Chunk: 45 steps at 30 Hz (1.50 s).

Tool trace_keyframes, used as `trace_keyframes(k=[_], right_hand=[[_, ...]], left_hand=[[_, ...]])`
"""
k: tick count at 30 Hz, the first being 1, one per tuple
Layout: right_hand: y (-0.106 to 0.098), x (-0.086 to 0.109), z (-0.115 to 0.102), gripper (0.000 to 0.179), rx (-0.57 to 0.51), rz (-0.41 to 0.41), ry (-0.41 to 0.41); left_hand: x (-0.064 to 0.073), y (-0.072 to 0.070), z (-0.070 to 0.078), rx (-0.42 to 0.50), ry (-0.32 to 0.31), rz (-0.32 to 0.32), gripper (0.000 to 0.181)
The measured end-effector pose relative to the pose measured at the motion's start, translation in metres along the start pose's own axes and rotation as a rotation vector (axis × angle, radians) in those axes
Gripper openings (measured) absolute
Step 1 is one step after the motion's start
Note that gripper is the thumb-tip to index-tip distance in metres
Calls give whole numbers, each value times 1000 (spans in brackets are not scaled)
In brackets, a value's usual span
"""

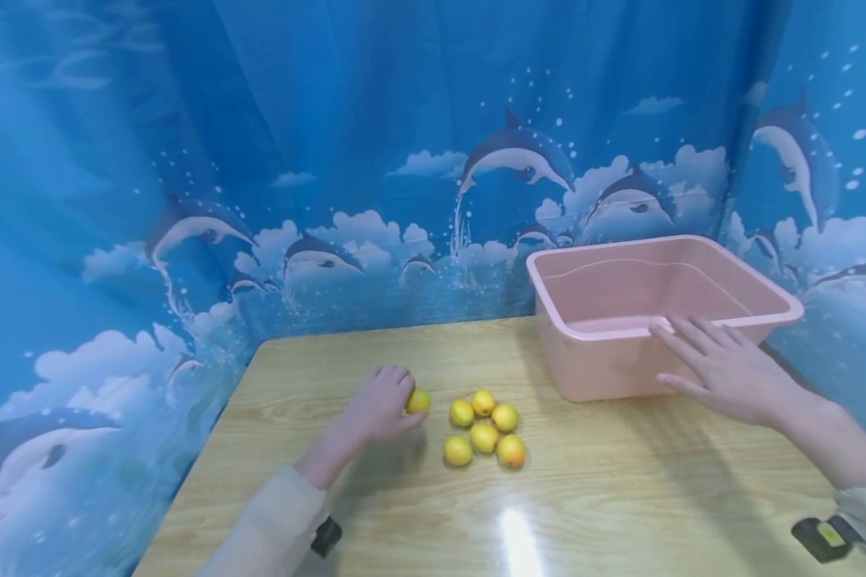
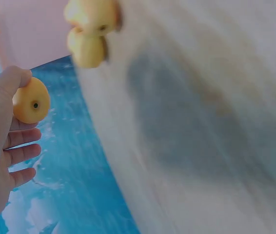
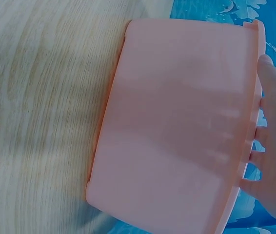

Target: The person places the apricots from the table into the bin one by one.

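Left hand: the person's left hand (image 1: 386,405) pinches one yellow fruit (image 2: 34,102) between thumb and index finger, the other three fingers loosely spread below it in the left wrist view
Held fruit: just left of the cluster, above the left-middle part of the wooden table (image 1: 332,365); whether it touches the wood cannot be told
Fruit cluster: six more yellow fruits (image 1: 484,437) sit together near the middle of the table, three farther and three nearer, the near right one blushed orange
Right hand: the right hand (image 1: 736,373) is spread wide with fingers nearly straight and grasps nothing, its fingertips at the near rim of the basin; how firmly they touch cannot be told
Pink basin: the rectangular pink basin (image 1: 570,365) stands at the far right of the table, right of the fruits
Wrists: pale sleeves (image 1: 277,513), each with a dark device (image 1: 326,537) beside it
Backdrop: a blue dolphin-print curtain (image 1: 375,104) hangs behind the table
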State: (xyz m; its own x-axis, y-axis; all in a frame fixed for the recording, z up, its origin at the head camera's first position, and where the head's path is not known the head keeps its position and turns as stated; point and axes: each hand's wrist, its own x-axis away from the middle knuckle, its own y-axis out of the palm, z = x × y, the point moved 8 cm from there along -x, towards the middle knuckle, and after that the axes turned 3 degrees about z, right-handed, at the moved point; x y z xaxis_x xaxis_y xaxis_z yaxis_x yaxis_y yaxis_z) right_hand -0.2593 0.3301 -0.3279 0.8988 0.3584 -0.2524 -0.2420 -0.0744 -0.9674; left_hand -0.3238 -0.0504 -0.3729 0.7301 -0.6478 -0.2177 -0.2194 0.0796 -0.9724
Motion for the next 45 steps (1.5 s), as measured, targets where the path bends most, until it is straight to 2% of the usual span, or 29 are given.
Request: trace_keyframes(k=[5,12,15,25,34,41,45], right_hand=[[2,0,-1,76,-6,-6,-1],[1,0,0,77,-6,-17,-11],[0,-2,2,77,-19,-34,-1],[0,-3,7,77,-82,-90,41],[-3,-4,6,76,-70,-47,10],[-2,-4,6,77,-60,-68,26],[-2,-2,5,76,-59,-57,18]], left_hand=[[-18,-13,-2,-16,-15,15,35],[-45,-35,3,-77,26,103,37],[-57,-45,8,-85,34,118,37],[-89,-62,27,-93,29,86,36],[-121,-79,43,-108,14,102,43],[-141,-90,57,-73,38,104,46],[-152,-95,68,-89,56,88,46]])
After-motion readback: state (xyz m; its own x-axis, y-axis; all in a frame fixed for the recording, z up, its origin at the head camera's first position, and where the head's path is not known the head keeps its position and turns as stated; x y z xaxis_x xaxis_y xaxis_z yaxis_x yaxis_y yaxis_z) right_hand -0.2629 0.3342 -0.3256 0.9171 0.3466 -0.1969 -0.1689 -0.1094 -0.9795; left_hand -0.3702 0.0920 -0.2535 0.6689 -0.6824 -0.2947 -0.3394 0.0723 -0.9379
